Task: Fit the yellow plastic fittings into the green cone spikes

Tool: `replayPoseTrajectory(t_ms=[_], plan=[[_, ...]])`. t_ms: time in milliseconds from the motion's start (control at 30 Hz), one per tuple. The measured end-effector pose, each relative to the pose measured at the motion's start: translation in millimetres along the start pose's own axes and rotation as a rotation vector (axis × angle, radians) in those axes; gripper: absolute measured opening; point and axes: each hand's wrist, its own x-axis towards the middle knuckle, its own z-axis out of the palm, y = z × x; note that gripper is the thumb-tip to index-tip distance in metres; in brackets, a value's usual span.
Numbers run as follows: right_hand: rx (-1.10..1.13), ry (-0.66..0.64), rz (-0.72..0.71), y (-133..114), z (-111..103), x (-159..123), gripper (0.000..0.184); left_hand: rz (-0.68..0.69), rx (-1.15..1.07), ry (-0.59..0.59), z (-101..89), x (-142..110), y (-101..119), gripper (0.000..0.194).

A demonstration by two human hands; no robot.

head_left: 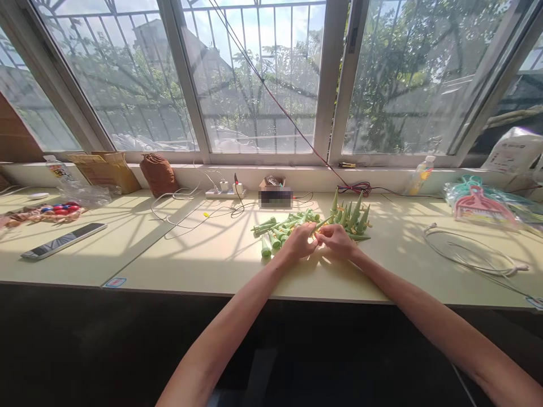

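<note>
Both my hands meet over the table near a spread of green, tapered pieces that look like okra pods. My left hand [300, 242] is closed on one slim green tapered piece [321, 224], whose tip points up and to the right. Close beside it, my right hand [337, 242] is pinched, its fingertips at the lower end of that piece; what they grip is hidden. Several green pieces lie in a loose heap [274, 233] left of and behind my left hand. Beyond my right hand, a group of pointed green pieces [355, 217] stands mostly upright, with small yellowish bits among them.
A power strip [224, 193], cables and a small open box [274, 183] line the window side. Leftward are a phone [63, 240], a brown pouch [159, 174] and bottle [59, 169]. Rightward are a coiled white cable [470, 254], a pink dustpan [479, 206] and another bottle [421, 176].
</note>
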Motion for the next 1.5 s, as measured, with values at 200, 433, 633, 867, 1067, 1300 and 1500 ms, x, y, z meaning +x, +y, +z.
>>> replayPoseTrajectory(t_ms=[200, 433, 633, 867, 1067, 1300, 1500], plan=[[-0.022, 0.009, -0.017, -0.1, -0.1, -0.8, 0.033, -0.011, 0.016, 0.004, -0.7, -1.0, 0.9, 0.01], [0.244, -0.039, 0.145, 1.7, -0.2, 1.8, 0.038, -0.012, -0.014, 0.044, 0.5, -0.1, 0.7, 0.006], [0.505, -0.083, 0.306, 5.1, 0.7, 4.2, 0.029, -0.014, -0.04, 0.088, 2.9, 1.1, -2.1, 0.018], [0.638, -0.085, 0.406, 2.8, 1.5, 4.4, 0.035, -0.029, -0.056, 0.11, 4.4, 0.8, -5.1, 0.03], [0.666, -0.086, 0.399, 1.8, 2.0, 3.5, 0.035, -0.027, -0.039, 0.118, 3.8, 1.0, -4.6, 0.028], [0.518, -0.064, 0.31, 2.9, 1.9, 2.1, 0.03, -0.027, 0.007, 0.087, 4.4, -0.3, -4.1, 0.03], [0.085, 0.016, 0.04, 1.0, 2.5, 0.4, 0.039, -0.035, 0.034, 0.021, -0.2, -1.3, 1.5, 0.022]])
